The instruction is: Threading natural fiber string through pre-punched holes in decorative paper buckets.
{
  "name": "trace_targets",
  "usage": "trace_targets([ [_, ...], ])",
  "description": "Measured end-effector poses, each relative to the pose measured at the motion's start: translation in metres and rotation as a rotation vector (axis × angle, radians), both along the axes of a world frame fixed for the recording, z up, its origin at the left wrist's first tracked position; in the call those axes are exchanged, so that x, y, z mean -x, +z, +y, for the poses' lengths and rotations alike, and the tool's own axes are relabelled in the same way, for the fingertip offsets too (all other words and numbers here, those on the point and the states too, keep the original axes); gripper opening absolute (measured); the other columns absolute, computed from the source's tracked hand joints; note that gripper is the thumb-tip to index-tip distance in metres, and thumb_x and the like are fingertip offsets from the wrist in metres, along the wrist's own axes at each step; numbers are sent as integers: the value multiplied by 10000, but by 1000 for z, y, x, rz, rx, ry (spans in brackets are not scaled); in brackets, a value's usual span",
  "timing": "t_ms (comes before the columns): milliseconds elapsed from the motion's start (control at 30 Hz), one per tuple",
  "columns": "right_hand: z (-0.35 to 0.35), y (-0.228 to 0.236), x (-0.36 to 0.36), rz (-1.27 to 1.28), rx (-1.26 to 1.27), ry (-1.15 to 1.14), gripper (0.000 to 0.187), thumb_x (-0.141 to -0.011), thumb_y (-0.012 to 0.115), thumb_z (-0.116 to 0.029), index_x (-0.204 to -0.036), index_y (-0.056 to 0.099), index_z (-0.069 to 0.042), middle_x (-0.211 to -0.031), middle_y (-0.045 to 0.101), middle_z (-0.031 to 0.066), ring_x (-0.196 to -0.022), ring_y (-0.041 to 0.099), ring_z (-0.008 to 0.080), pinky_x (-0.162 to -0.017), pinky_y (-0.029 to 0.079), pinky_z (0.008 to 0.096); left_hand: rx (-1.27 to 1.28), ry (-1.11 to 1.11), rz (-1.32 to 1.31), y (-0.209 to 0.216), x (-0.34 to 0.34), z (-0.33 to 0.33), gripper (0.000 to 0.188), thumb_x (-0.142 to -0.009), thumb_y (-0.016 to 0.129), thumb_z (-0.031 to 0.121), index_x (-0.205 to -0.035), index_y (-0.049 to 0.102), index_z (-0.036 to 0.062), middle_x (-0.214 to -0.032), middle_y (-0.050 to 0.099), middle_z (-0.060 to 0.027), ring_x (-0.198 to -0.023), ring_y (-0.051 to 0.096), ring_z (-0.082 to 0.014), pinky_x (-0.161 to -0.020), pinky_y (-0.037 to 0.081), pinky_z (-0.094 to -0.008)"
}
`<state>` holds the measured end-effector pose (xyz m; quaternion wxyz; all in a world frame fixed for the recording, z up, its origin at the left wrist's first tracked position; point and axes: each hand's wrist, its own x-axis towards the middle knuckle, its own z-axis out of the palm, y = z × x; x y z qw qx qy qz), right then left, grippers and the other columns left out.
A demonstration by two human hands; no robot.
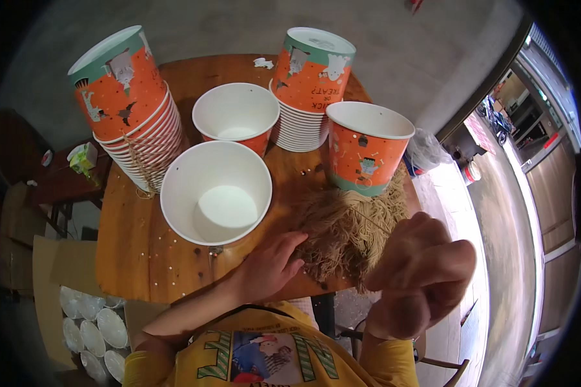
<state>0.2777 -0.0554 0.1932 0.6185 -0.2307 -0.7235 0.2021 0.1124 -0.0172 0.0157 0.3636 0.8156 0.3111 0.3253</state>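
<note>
Head view: on the wooden tabletop (129, 258), a tan bundle of strings (342, 238) lies just before an orange paper bucket (368, 151), the left hand (269, 266) loosely open at its edge, the right hand (426, 264) raised and curled, its hold impossible to tell.

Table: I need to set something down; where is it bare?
Front left, apart from white specks, between left stack, nearest bucket and table edge; also behind the middle bucket, beside the right stack. Crowded: front right, with yarn and left hand.
</note>
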Motion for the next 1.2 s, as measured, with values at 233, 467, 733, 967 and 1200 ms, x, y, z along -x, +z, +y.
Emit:
trace_targets([
  [233, 17, -46, 20, -740, 127, 13, 247, -747, 683, -50, -981, 604, -48, -933, 637, 78, -750, 622, 221, -629, 520, 306, 716, 45, -587, 45, 54, -25, 365, -996, 442, 178, -1320, 424, 11, -1208, 561, -135, -1002, 622, -236, -844, 502, -330],
  [467, 24, -95, 4, -640, 141, -336, 180, -787, 689, -78, -945, 603, -69, -778, 578, 65, -689, 581, 233, -615, 484, 350, 148, 476, -222, 59, 103, -55, 315, -909, 519, 17, -1222, 525, -13, -1053, 613, -118, -940, 587, -227, -836, 472, -327],
  [733, 91, -205, -246, -444, 567, -1277, 209, -1004, 399, -199, -988, 472, -4, -910, 601, 285, -841, 555, 490, -742, 443, 503, 38, 1418, 704, -34, 285, -12, 404, -957, 549, 273, -1227, 512, -25, -1132, 551, -220, -1046, 518, -403, -868, 439, -449],
  [967, 110, -224, -261, -606, 484, -1350, 229, -986, 402, -245, -1007, 477, -29, -1004, 596, 296, -897, 563, 517, -767, 442, 567, -285, 1505, 802, -68, 305, 5, 449, -950, 545, 362, -1254, 525, 31, -1139, 542, -216, -1019, 518, -412, -847, 444, -467],
  [1200, 117, -225, -265, -699, 848, -1376, 226, -997, 379, -286, -1110, 415, -94, -1033, 583, 284, -934, 577, 486, -785, 446, 570, 117, 1460, 593, -96, 350, 10, 616, -975, 444, 485, -1391, 416, 31, -1339, 481, -286, -1207, 483, -438, -968, 423, -451],
])
